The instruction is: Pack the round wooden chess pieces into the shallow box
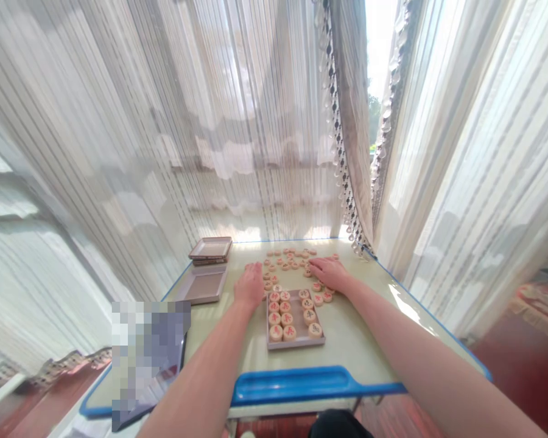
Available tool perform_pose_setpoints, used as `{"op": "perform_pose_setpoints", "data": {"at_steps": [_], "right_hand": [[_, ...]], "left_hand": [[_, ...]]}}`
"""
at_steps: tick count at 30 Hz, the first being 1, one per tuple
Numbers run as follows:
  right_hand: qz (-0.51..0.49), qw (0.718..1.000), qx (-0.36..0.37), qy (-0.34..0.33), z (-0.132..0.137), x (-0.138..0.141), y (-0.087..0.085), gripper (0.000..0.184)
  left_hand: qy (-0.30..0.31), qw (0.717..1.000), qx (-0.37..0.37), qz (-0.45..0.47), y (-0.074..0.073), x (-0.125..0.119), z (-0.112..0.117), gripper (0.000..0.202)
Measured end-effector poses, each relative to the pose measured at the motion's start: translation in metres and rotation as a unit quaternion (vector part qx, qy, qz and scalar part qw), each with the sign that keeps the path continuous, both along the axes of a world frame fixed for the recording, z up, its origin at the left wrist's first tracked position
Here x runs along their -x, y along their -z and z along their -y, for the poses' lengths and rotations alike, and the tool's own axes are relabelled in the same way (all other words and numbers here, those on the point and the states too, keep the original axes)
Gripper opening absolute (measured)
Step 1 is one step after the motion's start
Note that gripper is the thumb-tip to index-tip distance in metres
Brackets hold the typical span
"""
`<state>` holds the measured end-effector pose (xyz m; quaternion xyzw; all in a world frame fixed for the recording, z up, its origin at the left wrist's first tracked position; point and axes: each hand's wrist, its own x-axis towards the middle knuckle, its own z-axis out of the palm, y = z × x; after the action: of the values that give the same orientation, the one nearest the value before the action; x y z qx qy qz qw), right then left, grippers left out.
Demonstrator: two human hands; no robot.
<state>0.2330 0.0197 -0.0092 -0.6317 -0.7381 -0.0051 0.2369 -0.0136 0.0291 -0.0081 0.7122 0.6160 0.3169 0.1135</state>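
Observation:
Round wooden Chinese chess pieces with red or dark characters lie about on the pale table. My left hand (250,284) rests left of the loose pieces, fingers extended forward and its thumb side hard to make out. On the other side, my right hand (329,272) lies low over the table with its fingers stretched left, the tips at a loose chess piece (307,273); a firm grip is not visible. Between my forearms sits a shallow tray (296,345). Red-marked pieces (287,319) fill two columns on its left, and dark-marked pieces (309,316) form one column on its right.
More loose pieces (286,266) spread toward the far edge. At the left are an open shallow tray (205,285) and a stack of similar trays (211,248). A tablet-like device (162,365), partly pixelated, lies front left. A blue rim (296,384) borders the table; curtains (237,152) hang behind.

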Motion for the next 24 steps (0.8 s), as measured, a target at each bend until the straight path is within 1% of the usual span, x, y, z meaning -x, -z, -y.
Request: {"op": "perform_pose_setpoints", "data": {"at_steps": [2,5,7,8,10,14,17,19,22,24], "right_hand": [[0.003,1.0,0.008,-0.02,0.001,0.003,0.002,0.036],[0.004,0.999,0.013,-0.049,0.003,0.005,0.0,0.035],[-0.002,0.998,0.007,-0.061,0.005,0.004,-0.004,0.035],[-0.007,0.998,0.001,-0.065,0.006,0.003,-0.005,0.035],[-0.017,0.997,-0.019,-0.072,0.009,0.0,-0.007,0.036],[-0.012,0.994,-0.041,-0.099,0.014,-0.003,-0.009,0.035],[0.004,0.992,-0.037,-0.121,0.017,0.002,-0.011,0.034],[0.01,0.991,-0.032,-0.13,0.019,0.008,-0.011,0.034],[0.024,0.99,-0.027,-0.135,0.023,0.015,-0.013,0.035],[0.031,0.989,-0.038,-0.141,0.027,0.019,-0.014,0.035]], "left_hand": [[-0.001,1.0,0.011,-0.027,-0.001,-0.003,-0.005,0.049],[-0.005,0.998,0.037,-0.041,-0.006,-0.004,-0.014,0.051],[0.018,0.998,0.045,-0.036,-0.01,0.0,-0.02,0.057],[0.039,0.998,0.038,-0.036,-0.011,0.002,-0.024,0.06],[0.05,0.998,0.021,-0.018,-0.012,0.009,-0.03,0.065],[0.05,0.998,0.006,0.045,-0.011,0.017,-0.035,0.068],[0.051,0.998,-0.007,0.023,-0.008,0.016,-0.034,0.066],[0.056,0.998,-0.001,0.011,-0.006,0.014,-0.033,0.064],[0.057,0.996,0.023,0.071,-0.004,0.014,-0.034,0.064],[0.056,0.992,0.04,0.11,-0.003,0.015,-0.034,0.065]]}}
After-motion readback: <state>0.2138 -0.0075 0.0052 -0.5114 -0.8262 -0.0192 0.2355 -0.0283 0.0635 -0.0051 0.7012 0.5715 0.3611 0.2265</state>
